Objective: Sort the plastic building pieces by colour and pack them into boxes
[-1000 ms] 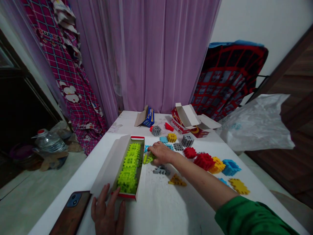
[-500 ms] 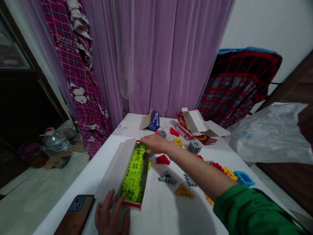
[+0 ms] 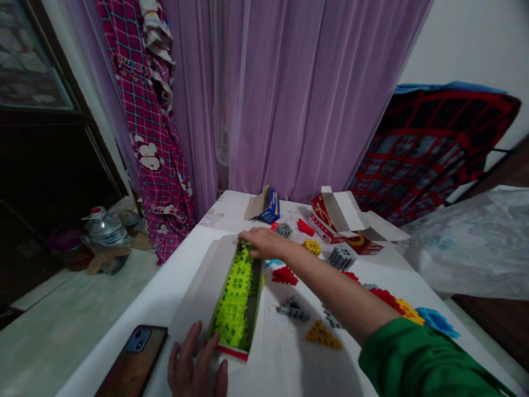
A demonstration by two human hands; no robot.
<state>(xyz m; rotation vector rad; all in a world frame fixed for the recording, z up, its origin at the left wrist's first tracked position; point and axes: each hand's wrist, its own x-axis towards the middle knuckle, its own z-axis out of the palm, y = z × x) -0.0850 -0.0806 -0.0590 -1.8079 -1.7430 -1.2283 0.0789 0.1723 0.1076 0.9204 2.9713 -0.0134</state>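
Here on your left a phone [image 3: 131, 361] lies face down on the table [image 3: 285, 369], and just beyond it comes your left hand [image 3: 197, 366], fingers spread and holding nothing, a fingertip seemingly against the near left corner of the open box [image 3: 232, 352]. And this is the line that matters: the box runs lengthwise away from you, its far end leaning slightly right, green blocks [image 3: 232, 303] packed along it, its white flap [image 3: 198, 286] folded out left. From your left hand it stretches forward and right; from your right hand [image 3: 261, 242] it comes back towards you. So your hands are well apart, one at each end, the right one nearer the far blocks, palm down with fingers curled over them; whether it grips one, you can't tell from here. Right of the box, close by, sit a red piece [image 3: 284, 275], a grey piece [image 3: 292, 309] and a yellow triangle [image 3: 323, 334], with your forearm passing above, and a blue block [image 3: 437, 321] lies farthest right.
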